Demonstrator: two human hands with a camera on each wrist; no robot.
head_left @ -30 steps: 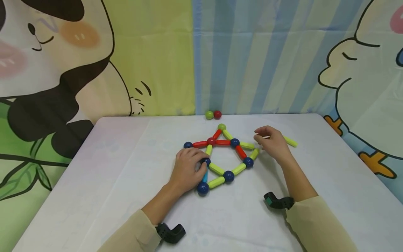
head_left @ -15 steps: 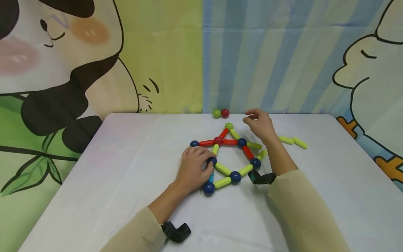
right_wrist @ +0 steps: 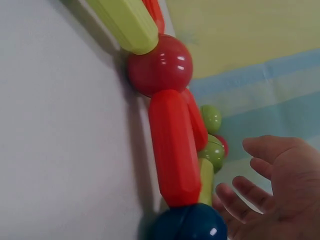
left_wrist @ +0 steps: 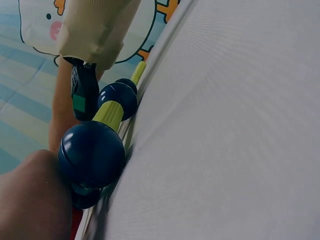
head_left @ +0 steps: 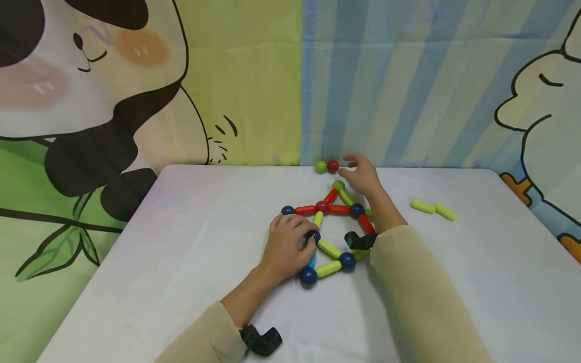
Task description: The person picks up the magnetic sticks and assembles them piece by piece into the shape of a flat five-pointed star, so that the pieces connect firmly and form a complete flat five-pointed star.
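A frame of magnetic rods and balls lies on the white table. My left hand [head_left: 290, 248] grips a dark blue ball [head_left: 316, 236] on its left side, thumb and fingers curled round it. Beside that hand, a larger blue ball [head_left: 308, 277] ends the near corner, joined by a lime rod [head_left: 329, 269]. At the far edge, my right hand [head_left: 361, 176] reaches beside a loose red ball [head_left: 333, 166], its fingers spread and holding nothing. A loose green ball [head_left: 320, 167] stands left of the red one. In the right wrist view, a red rod [right_wrist: 173, 147] passes close by.
Two loose lime rods, a left one [head_left: 423, 206] and a right one [head_left: 445, 212], lie on the right of the table [head_left: 136, 282]. My right sleeve [head_left: 422, 287] covers part of the frame's right side. A patterned curtain [head_left: 254, 75] hangs behind the far edge.
My right hand has moved left and away from me, from the frame's right side to the loose balls at the far edge. My left hand keeps its grip on the blue ball.
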